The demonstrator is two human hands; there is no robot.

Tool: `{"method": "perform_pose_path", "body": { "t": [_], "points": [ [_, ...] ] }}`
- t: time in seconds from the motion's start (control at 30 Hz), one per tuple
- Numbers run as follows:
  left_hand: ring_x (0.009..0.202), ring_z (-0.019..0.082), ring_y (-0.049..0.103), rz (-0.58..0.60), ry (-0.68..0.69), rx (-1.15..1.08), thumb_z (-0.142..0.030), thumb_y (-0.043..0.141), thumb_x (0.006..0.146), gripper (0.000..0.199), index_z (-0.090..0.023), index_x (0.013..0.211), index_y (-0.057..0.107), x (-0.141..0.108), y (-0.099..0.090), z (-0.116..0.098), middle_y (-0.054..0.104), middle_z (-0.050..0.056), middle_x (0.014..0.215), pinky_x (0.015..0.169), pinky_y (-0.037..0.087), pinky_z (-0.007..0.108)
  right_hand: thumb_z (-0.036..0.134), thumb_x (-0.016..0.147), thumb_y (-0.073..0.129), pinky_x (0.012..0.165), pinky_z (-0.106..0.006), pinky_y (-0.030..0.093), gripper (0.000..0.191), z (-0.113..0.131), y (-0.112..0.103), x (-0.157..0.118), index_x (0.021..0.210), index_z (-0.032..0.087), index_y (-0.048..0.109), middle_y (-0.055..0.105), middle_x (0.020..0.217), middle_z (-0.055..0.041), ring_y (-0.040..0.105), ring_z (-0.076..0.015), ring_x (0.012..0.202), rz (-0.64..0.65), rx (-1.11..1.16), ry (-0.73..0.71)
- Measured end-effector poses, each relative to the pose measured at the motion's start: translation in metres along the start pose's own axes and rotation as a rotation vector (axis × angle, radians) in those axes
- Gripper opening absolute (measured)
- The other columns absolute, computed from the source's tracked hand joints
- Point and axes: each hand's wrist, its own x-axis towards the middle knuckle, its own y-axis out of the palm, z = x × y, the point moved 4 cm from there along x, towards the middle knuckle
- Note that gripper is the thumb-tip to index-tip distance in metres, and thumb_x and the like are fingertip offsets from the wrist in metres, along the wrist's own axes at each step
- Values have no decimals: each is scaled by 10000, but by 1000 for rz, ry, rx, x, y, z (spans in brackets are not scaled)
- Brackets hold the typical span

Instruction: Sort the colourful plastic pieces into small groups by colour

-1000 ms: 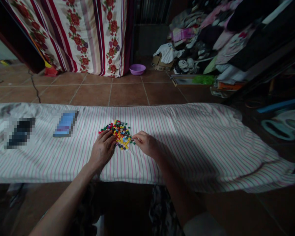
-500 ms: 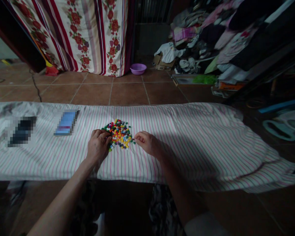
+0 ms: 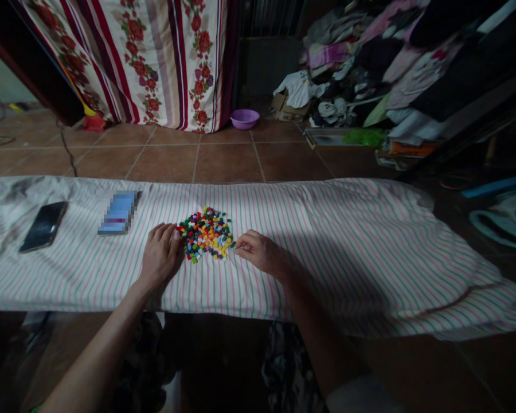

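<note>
A loose heap of small multicoloured plastic pieces (image 3: 208, 234) lies on the striped cloth (image 3: 327, 229). At the heap's left edge, my left hand (image 3: 161, 249) rests palm down, its fingers stretched forward and no piece visibly gripped. My right hand (image 3: 258, 249) is by the right edge, thumb and fingertips pinched together close to a dark green piece. Whatever may be between those fingertips is too small to tell.
Left of the heap lie a dark phone (image 3: 44, 226) and a pixelated blue-screened device (image 3: 119, 213). Beyond the cloth are a tiled floor (image 3: 223, 160), a purple basin (image 3: 245, 119), a floral curtain (image 3: 167, 69) and piled clothes (image 3: 339, 63).
My left hand has drawn back to the left, uncovering more pieces on that side of the heap. My right hand stays pinched at the right edge. The view has shifted slightly.
</note>
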Motion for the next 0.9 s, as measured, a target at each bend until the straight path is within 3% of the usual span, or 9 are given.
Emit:
{"method": "perform_pose_path", "body": {
  "t": [0.1,0.23,0.4,0.6,0.9],
  "points": [
    [1409,297,389,121,138,91,-312,381,956,364,-236,1280,528,-8,16,2,536,146,1411,1119,338,597,168,847,680,660,-226,448,54,2,0,1,802,180,655,610,803,-8,593,-109,680,-3,-18,12],
    [1483,298,276,132,120,154,-395,282,993,521,-209,1479,305,-13,31,-4,416,190,1521,1148,305,567,162,865,657,663,-222,438,52,4,-1,2,815,177,662,623,822,-17,587,-105,685,-14,-55,26],
    [1501,288,223,175,112,84,-434,236,1000,614,-183,1551,131,-9,42,-20,334,195,1570,1164,313,540,159,881,634,664,-226,431,89,7,0,3,802,182,668,634,806,-21,590,-113,691,-42,-102,18],
    [1512,292,187,170,140,19,-422,324,986,595,-219,1535,216,0,43,-39,316,157,1588,1159,328,563,161,910,601,709,-235,451,106,9,8,2,851,190,684,659,845,-31,627,-135,772,-74,-105,-35],
    [1424,273,376,179,189,68,-366,317,988,434,-220,1340,525,32,44,-71,546,118,1423,1138,364,565,159,915,587,725,-240,477,124,4,12,3,892,207,699,677,871,-30,643,-137,797,-99,-70,-55]
  ]
}}
